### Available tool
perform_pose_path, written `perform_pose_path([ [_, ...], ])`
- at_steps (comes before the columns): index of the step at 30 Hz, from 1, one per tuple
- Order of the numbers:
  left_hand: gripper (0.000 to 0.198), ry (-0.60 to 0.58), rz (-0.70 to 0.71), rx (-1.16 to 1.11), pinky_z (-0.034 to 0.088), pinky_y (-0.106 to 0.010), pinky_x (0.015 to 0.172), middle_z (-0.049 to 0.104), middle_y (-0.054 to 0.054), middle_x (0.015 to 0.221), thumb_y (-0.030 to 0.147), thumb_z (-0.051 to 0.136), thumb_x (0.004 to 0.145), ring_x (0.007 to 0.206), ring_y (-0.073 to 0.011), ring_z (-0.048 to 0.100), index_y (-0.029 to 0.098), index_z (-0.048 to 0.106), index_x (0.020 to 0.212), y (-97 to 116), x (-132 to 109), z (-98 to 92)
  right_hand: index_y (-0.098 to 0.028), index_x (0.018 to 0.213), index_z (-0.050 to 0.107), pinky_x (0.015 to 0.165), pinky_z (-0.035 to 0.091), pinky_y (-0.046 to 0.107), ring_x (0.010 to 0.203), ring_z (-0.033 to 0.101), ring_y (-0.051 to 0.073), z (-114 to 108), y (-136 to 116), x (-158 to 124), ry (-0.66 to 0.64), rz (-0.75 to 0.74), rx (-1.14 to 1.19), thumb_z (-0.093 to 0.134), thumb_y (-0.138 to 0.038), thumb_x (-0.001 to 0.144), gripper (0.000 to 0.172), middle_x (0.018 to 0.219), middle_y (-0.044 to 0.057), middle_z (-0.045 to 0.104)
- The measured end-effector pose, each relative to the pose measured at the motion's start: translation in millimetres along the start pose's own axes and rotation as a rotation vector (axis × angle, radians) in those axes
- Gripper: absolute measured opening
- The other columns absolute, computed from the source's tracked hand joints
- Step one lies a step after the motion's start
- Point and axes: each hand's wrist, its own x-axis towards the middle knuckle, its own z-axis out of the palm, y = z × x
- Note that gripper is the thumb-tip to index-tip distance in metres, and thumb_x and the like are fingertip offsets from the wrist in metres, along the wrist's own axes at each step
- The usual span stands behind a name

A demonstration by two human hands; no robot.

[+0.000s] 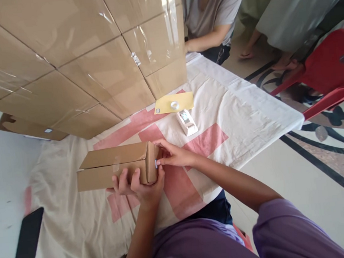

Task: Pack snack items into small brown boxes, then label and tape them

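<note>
A long brown cardboard box [114, 154] lies across the table in front of me, its two long top flaps meeting along a narrow seam. My left hand [142, 185] grips it from the near side, fingers bent over the top close to the right end. At that right end is my right hand [172, 155], with the thumb on a small white-and-blue sticker [156, 163] against the box's end face. The right index finger reaches round the far corner, its tip partly hidden. Beyond my right hand stands a small white device [187, 123] with a label strip at its front.
A wall of taped cartons [94, 63] rises behind the box. Near it are a yellow sheet [170, 104] and a white tape roll [174, 104]. A black phone-like slab [28, 240] lies left. A co-worker [213, 21] sits across; a red chair [332, 67] stands right.
</note>
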Motion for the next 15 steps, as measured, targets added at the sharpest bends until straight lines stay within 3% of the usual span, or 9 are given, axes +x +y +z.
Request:
perform_pose_path([
  [3, 0.073, 0.206, 0.129, 0.032, 0.027, -0.077, 0.118, 0.037, -0.019, 0.142, 0.030, 0.086, 0.073, 0.151, -0.0425, 0.028, 0.025, 0.038, 0.128, 5, 1, -5.4, -0.026, 0.127, 0.050, 0.088, 0.051, 0.029, 0.111, 0.060, 0.018, 8, -4, -6, 0.059, -0.047, 0.061, 0.085, -0.039, 0.083, 0.058, 0.125, 0.004, 0.057],
  [8, 0.070, 0.223, 0.240, -0.014, 0.021, -0.078, 0.122, 0.040, -0.020, 0.143, 0.032, 0.085, 0.073, 0.156, -0.0431, 0.024, 0.024, 0.042, 0.128, 22, 13, -25.4, -0.027, 0.121, 0.051, 0.087, 0.054, 0.031, 0.108, 0.063, 0.018, 17, -33, -30, 0.115, -0.116, 0.122, 0.085, -0.037, 0.085, 0.050, 0.121, 0.005, 0.058],
  [12, 0.065, 0.266, 0.428, -0.147, 0.020, -0.078, 0.123, 0.044, -0.020, 0.145, 0.025, 0.085, 0.073, 0.158, -0.0423, 0.023, 0.026, 0.044, 0.124, 69, 37, -34.8, -0.033, 0.129, 0.052, 0.090, 0.057, 0.037, 0.103, 0.063, 0.020, 3, -79, -69, 0.321, -0.257, -0.017, 0.084, -0.032, 0.086, 0.054, 0.124, 0.006, 0.056],
  [15, 0.061, 0.224, 0.501, -0.327, 0.021, -0.076, 0.125, 0.041, -0.020, 0.151, 0.022, 0.078, 0.081, 0.164, -0.0390, 0.010, 0.027, 0.042, 0.129, 121, 58, -17.1, -0.037, 0.134, 0.052, 0.089, 0.060, 0.041, 0.104, 0.064, 0.022, -26, -113, -107, 0.551, -0.328, -0.182, 0.080, -0.035, 0.090, 0.052, 0.127, 0.007, 0.056],
])
